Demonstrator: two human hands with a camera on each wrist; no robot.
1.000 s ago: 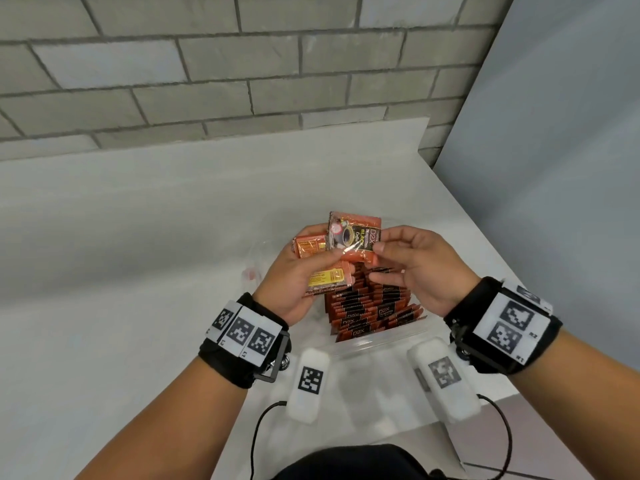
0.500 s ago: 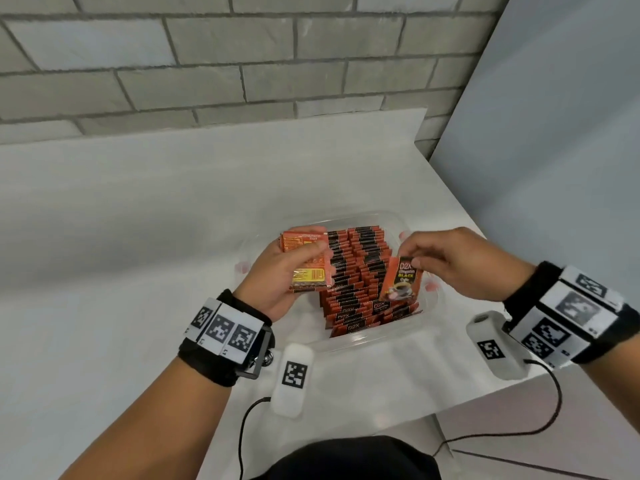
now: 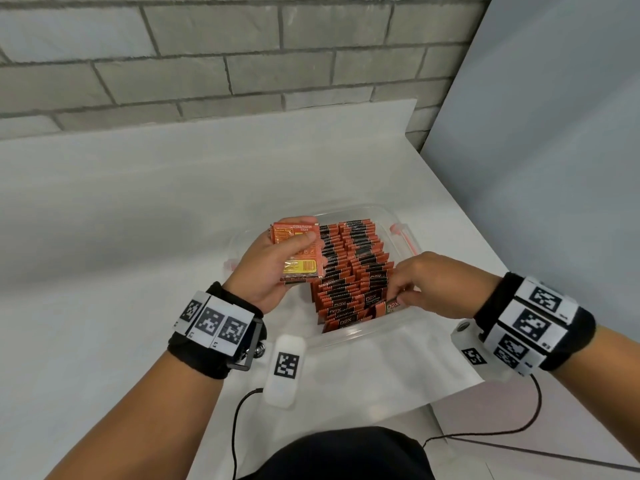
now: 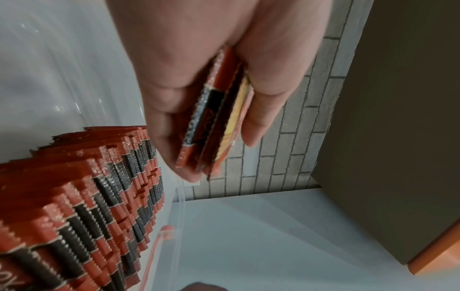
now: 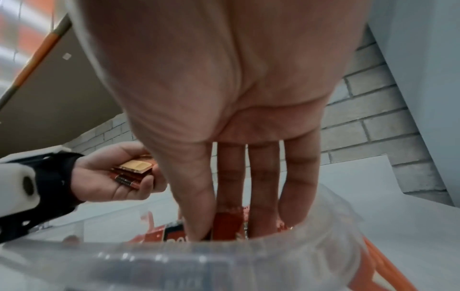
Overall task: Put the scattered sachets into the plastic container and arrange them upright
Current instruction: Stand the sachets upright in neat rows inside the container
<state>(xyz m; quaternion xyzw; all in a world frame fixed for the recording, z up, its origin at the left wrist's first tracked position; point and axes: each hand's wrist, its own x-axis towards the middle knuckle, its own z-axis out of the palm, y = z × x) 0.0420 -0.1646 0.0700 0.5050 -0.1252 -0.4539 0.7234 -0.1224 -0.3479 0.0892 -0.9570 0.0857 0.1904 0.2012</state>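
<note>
Orange-and-black sachets (image 3: 349, 271) upright in rows, one pinched by right-hand fingers (image 3: 403, 292), several in left-hand fingers (image 3: 304, 242).

Right hand (image 3: 434, 284) fingertips (image 5: 196, 234) sinking among sachets (image 3: 349, 271), ends hidden; container (image 5: 224, 261) wall blurring the wrist view; left hand (image 3: 273, 268) thumb covering its sachet stack (image 3: 298, 251) print; count untellable.

Clear glossy plastic container (image 3: 398, 221) gleaming at 12 o'clock, sachets (image 3: 349, 271) showing shiny foil with crimped ridged edges, smooth matt white table (image 3: 138, 209) lying beneath, rough grey brick wall (image 3: 242, 53) standing behind, black cloth wristbands (image 3: 207, 358) hugging wrists
</note>
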